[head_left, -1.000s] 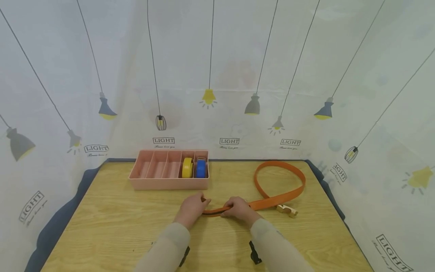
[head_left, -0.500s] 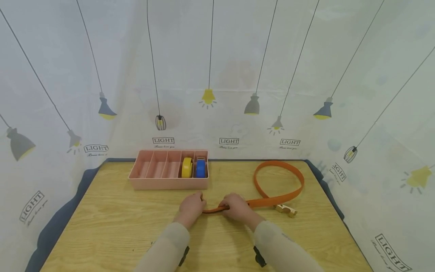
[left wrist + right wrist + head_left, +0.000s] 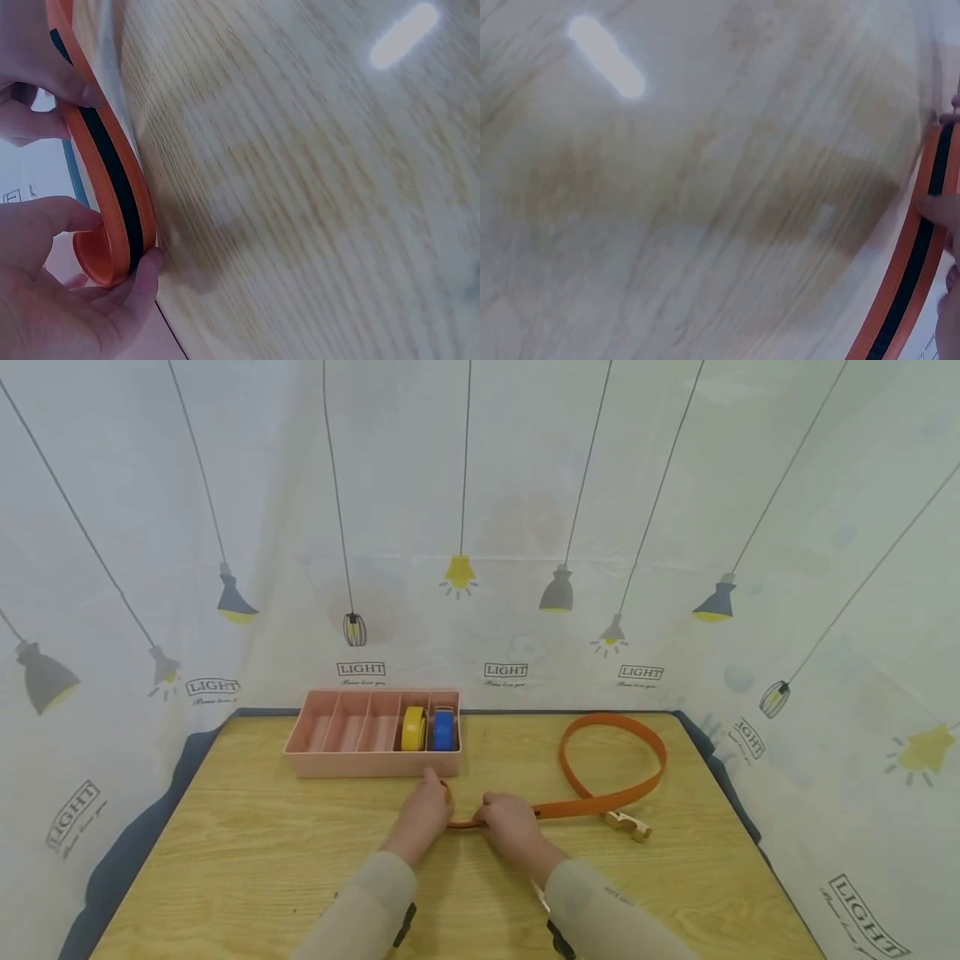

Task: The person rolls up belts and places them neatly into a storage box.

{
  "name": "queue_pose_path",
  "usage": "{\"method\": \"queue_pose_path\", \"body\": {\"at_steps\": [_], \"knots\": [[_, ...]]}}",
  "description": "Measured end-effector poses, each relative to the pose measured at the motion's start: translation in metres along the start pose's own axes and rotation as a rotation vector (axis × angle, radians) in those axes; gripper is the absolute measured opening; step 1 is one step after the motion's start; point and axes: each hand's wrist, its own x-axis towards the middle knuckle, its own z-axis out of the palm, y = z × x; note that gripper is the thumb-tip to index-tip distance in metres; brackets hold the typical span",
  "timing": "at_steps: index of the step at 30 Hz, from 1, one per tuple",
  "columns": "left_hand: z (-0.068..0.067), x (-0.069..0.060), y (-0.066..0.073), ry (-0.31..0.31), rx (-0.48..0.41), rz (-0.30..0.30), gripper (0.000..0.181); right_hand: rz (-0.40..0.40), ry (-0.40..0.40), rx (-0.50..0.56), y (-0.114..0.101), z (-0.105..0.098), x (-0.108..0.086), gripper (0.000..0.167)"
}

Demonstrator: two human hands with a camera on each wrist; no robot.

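Observation:
An orange belt (image 3: 573,807) with a black strip along its inner face lies looped on the right of the table, a gold buckle (image 3: 627,826) beside its straight part. The left hand (image 3: 424,814) grips the curled end of the belt (image 3: 112,202); in the left wrist view its thumb and fingers (image 3: 142,289) hold the bend. Close to its right, the right hand (image 3: 512,828) pinches the belt between thumb and fingers, the thumb over the black strip in the right wrist view. A short length of belt spans between both hands.
A pink compartment box (image 3: 371,766) stands behind the left hand, with a yellow rolled belt (image 3: 413,729) and a blue rolled belt (image 3: 443,729) in its two right compartments. A lamp-printed cloth (image 3: 510,610) surrounds the wooden table (image 3: 247,860).
The right hand has slid a little left, nearer the left hand. The left hand has stayed nearly in place, its thumb raised. The looped belt has shifted slightly left.

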Motion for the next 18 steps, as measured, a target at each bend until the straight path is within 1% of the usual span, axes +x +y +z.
{"method": "queue_pose_path", "body": {"at_steps": [1, 3, 5, 6, 7, 9, 12, 14, 16, 18], "knots": [[0.0, 0.0, -0.001, -0.002, -0.003, -0.008, 0.054, 0.027, -0.009, -0.024, -0.001, 0.001, 0.0, 0.016], [-0.001, 0.0, -0.002, -0.001, 0.006, -0.005, 0.057, 0.065, -0.016, -0.067, -0.004, 0.003, 0.0, 0.015], [-0.001, 0.0, -0.004, 0.007, 0.016, 0.016, 0.057, 0.097, -0.025, -0.083, -0.006, 0.005, 0.001, 0.016], [0.0, 0.001, -0.005, 0.014, 0.018, 0.033, 0.055, 0.107, -0.024, -0.08, -0.007, 0.006, 0.001, 0.017], [0.001, 0.001, -0.006, 0.022, 0.022, 0.053, 0.053, 0.114, -0.025, -0.068, -0.008, 0.006, 0.001, 0.017], [0.003, 0.001, -0.008, 0.043, 0.032, 0.096, 0.043, 0.124, -0.027, -0.02, -0.011, 0.005, 0.002, 0.015], [0.003, 0.001, -0.01, 0.059, 0.046, 0.136, 0.026, 0.142, -0.046, 0.044, -0.014, 0.003, 0.004, 0.01], [0.002, 0.001, -0.01, 0.049, 0.066, 0.141, 0.021, 0.162, -0.063, 0.078, -0.015, 0.002, 0.004, 0.008], [0.001, 0.001, -0.009, 0.032, 0.076, 0.135, 0.02, 0.182, -0.078, 0.083, -0.015, 0.003, 0.005, 0.009], [0.0, 0.001, -0.009, 0.017, 0.098, 0.147, 0.016, 0.195, -0.084, 0.084, -0.015, 0.005, 0.005, 0.009]]}}
